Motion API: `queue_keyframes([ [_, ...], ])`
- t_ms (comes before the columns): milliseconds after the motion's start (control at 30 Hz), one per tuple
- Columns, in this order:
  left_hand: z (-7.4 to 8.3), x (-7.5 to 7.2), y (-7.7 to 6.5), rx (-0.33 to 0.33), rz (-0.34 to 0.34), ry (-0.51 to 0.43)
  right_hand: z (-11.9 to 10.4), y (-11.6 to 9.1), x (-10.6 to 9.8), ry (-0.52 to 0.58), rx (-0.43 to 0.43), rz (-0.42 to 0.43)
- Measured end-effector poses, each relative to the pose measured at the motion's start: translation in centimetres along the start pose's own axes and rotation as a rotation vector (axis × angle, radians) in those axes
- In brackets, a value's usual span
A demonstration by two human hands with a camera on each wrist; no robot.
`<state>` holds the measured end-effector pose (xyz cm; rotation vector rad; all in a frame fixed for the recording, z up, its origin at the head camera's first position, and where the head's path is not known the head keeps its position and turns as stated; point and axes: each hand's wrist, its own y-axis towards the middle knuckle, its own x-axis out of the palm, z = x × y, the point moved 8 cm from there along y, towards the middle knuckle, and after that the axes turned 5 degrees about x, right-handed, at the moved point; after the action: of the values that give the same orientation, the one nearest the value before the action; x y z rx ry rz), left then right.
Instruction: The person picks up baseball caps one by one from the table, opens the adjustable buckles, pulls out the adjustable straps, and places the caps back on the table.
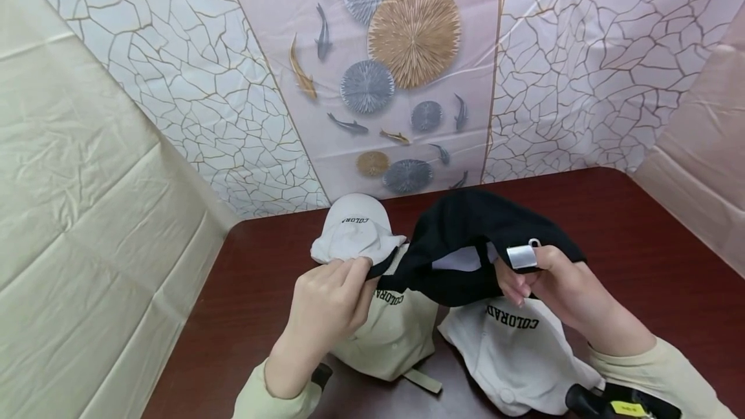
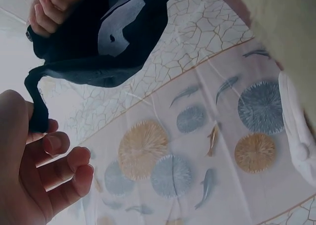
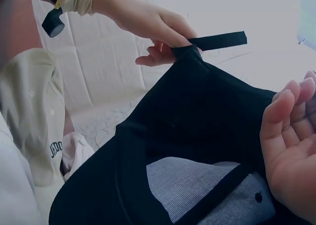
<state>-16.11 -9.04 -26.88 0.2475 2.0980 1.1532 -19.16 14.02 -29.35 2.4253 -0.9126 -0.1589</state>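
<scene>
Between the two hands a black cap (image 1: 477, 218) is held up, its back opening and pale lining showing. My left hand (image 1: 332, 302) pinches the cap's black strap (image 2: 37, 104) between thumb and index finger, the other fingers loosely bent. A free strap end (image 3: 222, 40) sticks out past that pinch. At the other side my right hand (image 1: 561, 286) grips the cap's edge, with the thumb beside a silver buckle (image 1: 522, 257). Below the black cap are a beige cap (image 1: 384, 335) and a white cap (image 1: 506, 361), both with dark lettering and partly covered.
Another white cap (image 1: 355, 218) with lettering sits at the back of the dark red table (image 1: 233, 315). A beige strap (image 1: 423, 380) sticks out from the beige cap. Behind the table hangs a patterned cloth (image 1: 401, 115); plain cloth (image 1: 105, 199) hangs at the left.
</scene>
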Motion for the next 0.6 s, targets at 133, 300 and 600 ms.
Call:
queue_keyframes([
  [133,0.3,0.2,0.2,0.014,-0.015,-0.010,0.2,-0.3,-0.3,-0.088,0.087,0.021],
  [300,0.0,0.4,0.6,-0.001,-0.037,-0.012,-0.2,-0.7,-1.2,-0.191,0.077,-0.005],
  [600,-1.0,1.9,1.1,-0.055,-0.091,-0.047,-2.7,-0.2,-5.0,-0.618,0.191,0.119],
])
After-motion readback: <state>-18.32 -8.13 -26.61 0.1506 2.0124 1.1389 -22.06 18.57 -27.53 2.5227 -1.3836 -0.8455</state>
